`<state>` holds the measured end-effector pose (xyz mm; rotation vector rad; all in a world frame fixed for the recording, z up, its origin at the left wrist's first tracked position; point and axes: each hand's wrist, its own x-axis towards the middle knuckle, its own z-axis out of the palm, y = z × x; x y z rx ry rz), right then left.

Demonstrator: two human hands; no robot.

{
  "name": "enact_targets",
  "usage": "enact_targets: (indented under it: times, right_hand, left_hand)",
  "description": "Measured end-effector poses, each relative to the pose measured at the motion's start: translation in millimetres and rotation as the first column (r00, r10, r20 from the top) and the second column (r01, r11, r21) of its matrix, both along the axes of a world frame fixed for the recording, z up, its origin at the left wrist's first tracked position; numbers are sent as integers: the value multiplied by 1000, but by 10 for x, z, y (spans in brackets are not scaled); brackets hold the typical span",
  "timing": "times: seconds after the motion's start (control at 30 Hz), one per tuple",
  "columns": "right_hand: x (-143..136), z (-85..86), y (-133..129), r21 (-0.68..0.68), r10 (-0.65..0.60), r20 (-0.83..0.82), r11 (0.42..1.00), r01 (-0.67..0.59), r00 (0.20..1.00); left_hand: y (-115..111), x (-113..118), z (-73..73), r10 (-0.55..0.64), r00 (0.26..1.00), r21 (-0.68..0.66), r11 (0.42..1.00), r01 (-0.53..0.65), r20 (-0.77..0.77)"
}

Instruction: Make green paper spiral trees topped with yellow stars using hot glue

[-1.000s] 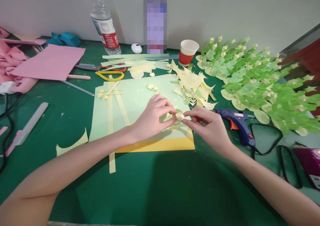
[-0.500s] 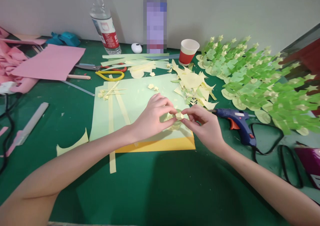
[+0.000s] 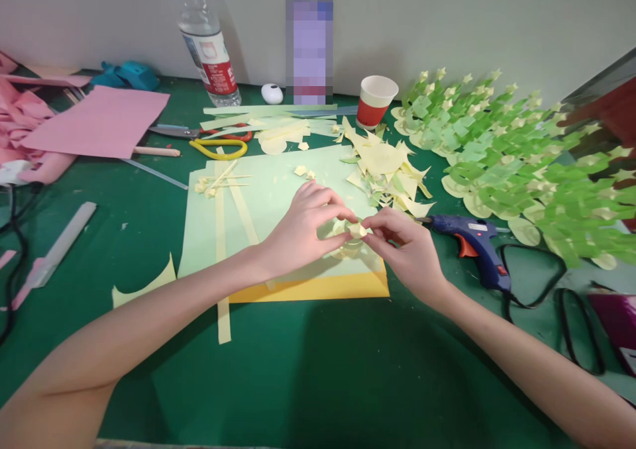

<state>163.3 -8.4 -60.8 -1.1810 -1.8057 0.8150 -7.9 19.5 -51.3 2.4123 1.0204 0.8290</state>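
Observation:
A small pale-yellow paper star [image 3: 356, 230] is pinched between both hands. My left hand [image 3: 311, 220] holds its left side between thumb and fingers. Thumb and forefinger of my right hand [image 3: 410, 244] close on its right side. Just below and behind the star, partly covered by it and my fingers, is a pale green and yellow paper piece [image 3: 344, 249]. Under the hands lies a light green sheet [image 3: 278, 204] on top of an orange one [image 3: 308, 289]. Two small paper stars [image 3: 300, 170] rest beyond my left hand.
Paper scraps [image 3: 387, 164] pile up behind my right hand, near a blue glue gun [image 3: 474, 237]. Rows of finished green paper plants [image 3: 517, 157] stand at right. Scissors [image 3: 218, 148], a bottle [image 3: 213, 65], a paper cup [image 3: 376, 101] and pink paper [image 3: 102, 121] lie or stand farther back.
The star has tilted slightly between my fingertips, and its points show more clearly. Both hands stay in nearly the same place.

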Motion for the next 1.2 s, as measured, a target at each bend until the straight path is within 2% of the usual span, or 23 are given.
enact_targets:
  times: [0.33,0.87,1.03,1.2]
  right_hand:
    - [12,-9,46,-24,55,22,998,-54,998]
    - [10,8,47,18,63,64,998,-64,996]
    - [-16,-19,30,100,34,99,994,-44,994]
    - [-25,-31,19,152,15,136,988,-36,991]
  left_hand:
    - [19,-12,19,15,1000,3,1000,-15,4]
    - [16,-36,27,21,1000,-3,1000,-21,-11]
    - [-84,-163,48,54,993,-6,998,-55,-104]
    - [-343,-232,-111,-87,947,31,994,101,-309]
